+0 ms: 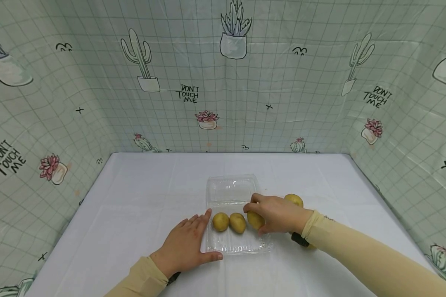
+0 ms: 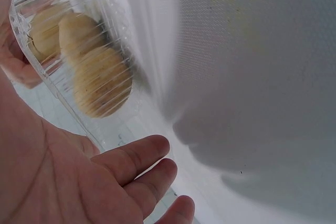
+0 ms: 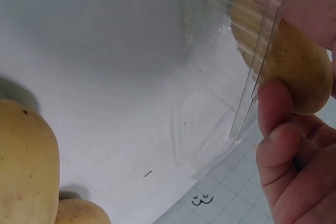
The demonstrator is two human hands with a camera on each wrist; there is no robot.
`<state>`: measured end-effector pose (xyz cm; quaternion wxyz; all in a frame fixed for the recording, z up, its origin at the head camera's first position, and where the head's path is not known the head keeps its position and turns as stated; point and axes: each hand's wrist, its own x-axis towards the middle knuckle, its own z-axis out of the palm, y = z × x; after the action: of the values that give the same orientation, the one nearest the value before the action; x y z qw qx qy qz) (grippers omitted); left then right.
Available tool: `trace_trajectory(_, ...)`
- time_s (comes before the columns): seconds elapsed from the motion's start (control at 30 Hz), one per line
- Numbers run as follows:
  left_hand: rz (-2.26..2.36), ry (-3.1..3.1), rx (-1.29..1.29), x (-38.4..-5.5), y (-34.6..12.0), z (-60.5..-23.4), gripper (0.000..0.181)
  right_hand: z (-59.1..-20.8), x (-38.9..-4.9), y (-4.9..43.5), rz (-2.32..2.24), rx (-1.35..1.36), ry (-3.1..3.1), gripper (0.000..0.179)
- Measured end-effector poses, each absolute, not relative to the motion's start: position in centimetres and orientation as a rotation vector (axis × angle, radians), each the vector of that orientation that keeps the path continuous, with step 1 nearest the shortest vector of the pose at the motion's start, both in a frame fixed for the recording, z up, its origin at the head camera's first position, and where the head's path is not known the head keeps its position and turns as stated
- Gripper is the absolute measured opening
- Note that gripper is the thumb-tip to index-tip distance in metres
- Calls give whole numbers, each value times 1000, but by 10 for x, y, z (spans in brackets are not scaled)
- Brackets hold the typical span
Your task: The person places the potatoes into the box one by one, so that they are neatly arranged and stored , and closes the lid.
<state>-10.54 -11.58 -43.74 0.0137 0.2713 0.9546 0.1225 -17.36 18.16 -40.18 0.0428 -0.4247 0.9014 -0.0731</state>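
Observation:
A clear plastic clamshell box (image 1: 230, 247) lies on the table with its lid (image 1: 230, 189) folded back away from me. Two potatoes, a rounder one (image 1: 220, 222) and a longer one (image 1: 238, 223), sit side by side in its base. My right hand (image 1: 280, 212) grips another potato (image 1: 255, 220) at the right side of the base, beside those two. In the right wrist view, part of this gripped potato (image 3: 299, 66) shows above the box's rim and part through its wall. My left hand (image 1: 186, 243) has its fingers spread along the box's left edge, thumb at the front corner.
Beyond my right wrist lies a potato (image 1: 294, 200), and another (image 1: 311, 246) is mostly hidden under that wrist. The right wrist view shows a large potato (image 3: 26, 161) close by. White cloth (image 1: 145, 185) covers the table, with patterned curtains (image 1: 245, 82) behind and at both sides.

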Motion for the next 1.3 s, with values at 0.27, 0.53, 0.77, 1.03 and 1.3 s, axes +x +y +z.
trace_trajectory(0.27,378,2979,849,-106,-116,-439,112,-406,-173,177,-180,-1335,2754,61)
trace_trajectory(0.53,369,2993,854,-105,-116,-440,111,-409,-175,177,-185,-1418,2758,55)
trace_trajectory(0.77,386,2977,849,-105,-116,-438,110,-408,-175,180,-198,-1413,2837,60)
trace_trajectory(1.03,382,2981,849,-105,-115,-437,110,-407,-176,181,-205,-1425,2862,58)
trace_trajectory(1.3,369,2986,851,-105,-115,-436,110,-407,-176,181,-217,-1410,2864,59)
